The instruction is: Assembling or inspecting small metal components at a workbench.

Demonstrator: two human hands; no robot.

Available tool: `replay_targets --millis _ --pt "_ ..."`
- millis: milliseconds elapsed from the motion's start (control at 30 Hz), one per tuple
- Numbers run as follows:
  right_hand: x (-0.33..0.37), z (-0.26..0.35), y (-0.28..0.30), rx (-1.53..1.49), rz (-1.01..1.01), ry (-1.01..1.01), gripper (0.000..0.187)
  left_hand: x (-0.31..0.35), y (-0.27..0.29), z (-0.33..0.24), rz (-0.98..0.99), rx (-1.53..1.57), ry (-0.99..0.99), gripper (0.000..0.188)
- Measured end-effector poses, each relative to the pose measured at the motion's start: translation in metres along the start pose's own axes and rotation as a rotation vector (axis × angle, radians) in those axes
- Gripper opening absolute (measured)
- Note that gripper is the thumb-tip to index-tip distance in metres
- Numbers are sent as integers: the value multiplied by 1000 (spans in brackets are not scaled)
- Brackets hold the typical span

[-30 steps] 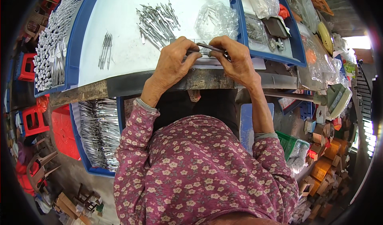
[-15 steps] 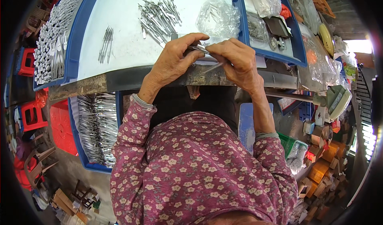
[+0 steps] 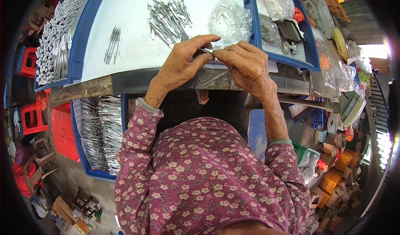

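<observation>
Above the table's front edge, my left hand (image 3: 180, 62) pinches a slender silver metal piece (image 3: 206, 50) between thumb and forefinger. My right hand (image 3: 249, 66) meets it from the right, its thumb and forefinger at the end of that piece. A thin grey metal rod (image 3: 218, 76) sticks out of the right hand, pointing down and left; its grip is hidden by the fingers. Beyond the hands lies a loose pile of slender silver metal pieces (image 3: 168, 20) on the white table surface (image 3: 129, 10). A smaller group of similar pieces (image 3: 112, 46) lies farther left.
A blue tray (image 3: 76, 47) packed with upright pieces stands at the left. Another blue tray (image 3: 85, 160) of silver pieces sits below table level. A clear plastic bag (image 3: 230, 20) lies behind my right hand, beside a blue bin (image 3: 287, 60) of odds and ends. A lamp (image 3: 351, 106) is at the right.
My right fingers have closed in on the left fingertips, covering more of the metal piece. The rod has swung and shows longer toward the lower left. My left hand has barely moved.
</observation>
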State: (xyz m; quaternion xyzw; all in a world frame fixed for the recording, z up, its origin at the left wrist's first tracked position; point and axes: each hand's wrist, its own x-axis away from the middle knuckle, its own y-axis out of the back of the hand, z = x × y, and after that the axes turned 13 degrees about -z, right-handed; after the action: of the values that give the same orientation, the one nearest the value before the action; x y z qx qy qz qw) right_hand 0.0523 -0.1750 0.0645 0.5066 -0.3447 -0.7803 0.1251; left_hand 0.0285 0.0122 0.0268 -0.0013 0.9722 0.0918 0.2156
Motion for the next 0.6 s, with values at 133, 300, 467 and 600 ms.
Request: replay_targets --millis 133,300,467,600 --pt "-4 -1 5 -16 75 -32 34 0 -1 -1 -10 -19 -9 38" --pt "1 -10 4 -5 142 -85 34 1 -5 2 -10 -19 3 40" --pt "1 -17 -4 52 86 -133 35 -1 -10 4 -111 -99 -29 51" --pt "9 -22 -13 84 67 -164 35 1 -12 15 -203 -341 16 28"
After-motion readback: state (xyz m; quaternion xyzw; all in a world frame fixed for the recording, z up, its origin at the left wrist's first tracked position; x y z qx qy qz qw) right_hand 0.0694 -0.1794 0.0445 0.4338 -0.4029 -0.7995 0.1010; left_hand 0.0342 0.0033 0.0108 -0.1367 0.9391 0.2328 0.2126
